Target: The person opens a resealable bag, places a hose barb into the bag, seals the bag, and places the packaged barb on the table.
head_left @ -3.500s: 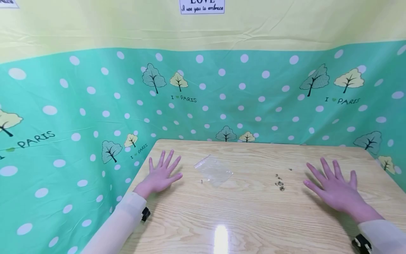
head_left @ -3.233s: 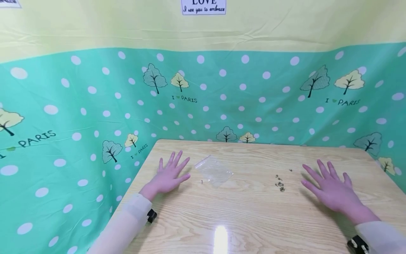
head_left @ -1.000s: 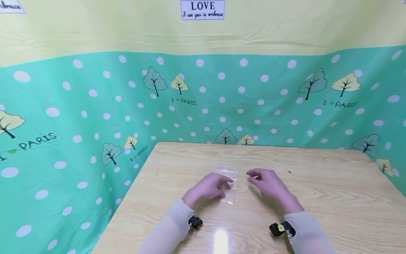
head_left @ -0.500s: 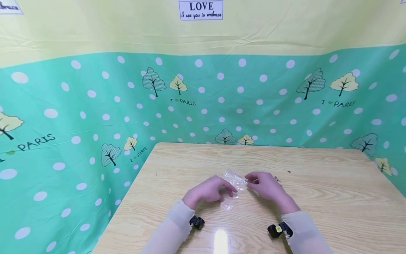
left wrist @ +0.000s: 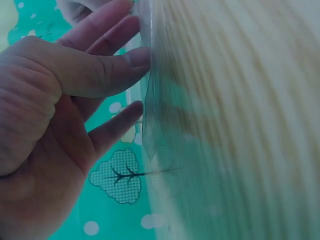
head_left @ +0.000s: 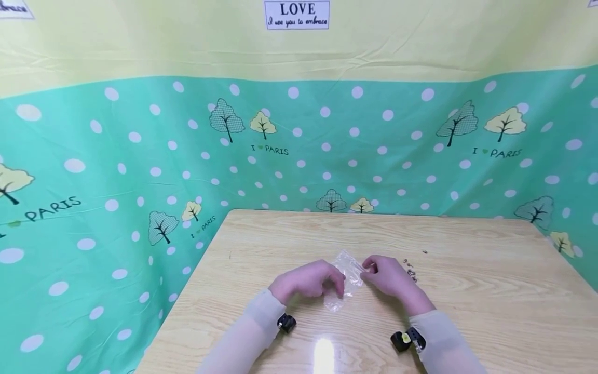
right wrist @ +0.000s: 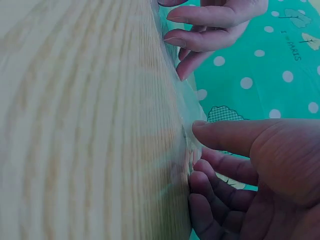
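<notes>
A clear plastic zip bag (head_left: pixel 347 270) lies on the table between both hands, turned at an angle. My left hand (head_left: pixel 310 279) rests on its left side; in the left wrist view the thumb (left wrist: pixel 112 72) and fingertips touch the plastic, fingers loosely bent. My right hand (head_left: pixel 390 275) pinches the bag's right edge between thumb (right wrist: pixel 220 134) and index finger, with the other fingers curled beneath. Just beyond the right hand lie several small dark metal-looking pieces (head_left: pixel 411 272), partly hidden by it. Whether the bag holds anything cannot be made out.
One more small dark piece (head_left: pixel 425 252) lies apart, farther back. The wooden table (head_left: pixel 261 234) meets a green dotted curtain (head_left: pixel 299 156) at its back and left. A light reflection shows on the front of the tabletop.
From spread flat on the table, both hands have come together at the bag, which has shifted right and turned. In the last second the right hand has reached and pinched its edge.
</notes>
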Tool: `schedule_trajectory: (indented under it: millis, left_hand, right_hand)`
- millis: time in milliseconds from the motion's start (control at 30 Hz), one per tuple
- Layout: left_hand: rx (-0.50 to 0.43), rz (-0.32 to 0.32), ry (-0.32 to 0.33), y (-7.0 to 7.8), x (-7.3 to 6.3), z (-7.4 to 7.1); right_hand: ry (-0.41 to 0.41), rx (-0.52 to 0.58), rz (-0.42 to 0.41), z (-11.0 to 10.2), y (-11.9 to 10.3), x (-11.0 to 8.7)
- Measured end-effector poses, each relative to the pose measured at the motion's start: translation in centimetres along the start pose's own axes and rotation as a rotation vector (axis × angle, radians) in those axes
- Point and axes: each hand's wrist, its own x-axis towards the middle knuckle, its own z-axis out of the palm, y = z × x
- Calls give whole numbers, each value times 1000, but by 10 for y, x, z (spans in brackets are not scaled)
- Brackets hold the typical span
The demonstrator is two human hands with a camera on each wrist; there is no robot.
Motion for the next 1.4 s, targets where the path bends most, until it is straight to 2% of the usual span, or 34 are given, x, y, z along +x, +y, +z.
schedule_trajectory:
  millis: [133, 300, 367, 433, 533, 700, 833, 933, 1067, 1200, 1400]
  left_hand:
    - [42, 16, -23, 0, 2, -2]
    - [147, 64, -42, 1, 3, -3]
    - [178, 76, -39, 1, 4, -3]
    - [189, 61, -19, 2, 4, -2]
    - [187, 5, 53, 4, 6, -1]
    - [149, -148, 212, 13, 13, 1]
    - [138, -260, 272, 23, 20, 3]
    - [148, -330, 276, 29, 24, 7]
    - [178, -387, 221, 29, 25, 14]
    - [203, -400, 181, 27, 25, 16]
    - [209, -406, 178, 32, 26, 14]
  right_hand:
    - [15, -5, 5, 1, 0, 0]
    - [28, 14, 0, 2, 1, -2]
    - [31, 21, 6, 2, 0, -3]
    - [27, 24, 25, 2, 0, -4]
    - [15, 17, 46, 2, -1, -7]
    - [0, 30, 77, 2, -3, -12]
    - [-3, 46, 87, 1, -5, -15]
    - [-4, 58, 89, 0, -6, -17]
    - [-9, 72, 91, -1, -6, -17]
    - [-14, 71, 88, -1, -7, -15]
    - [-30, 82, 93, -2, -4, -13]
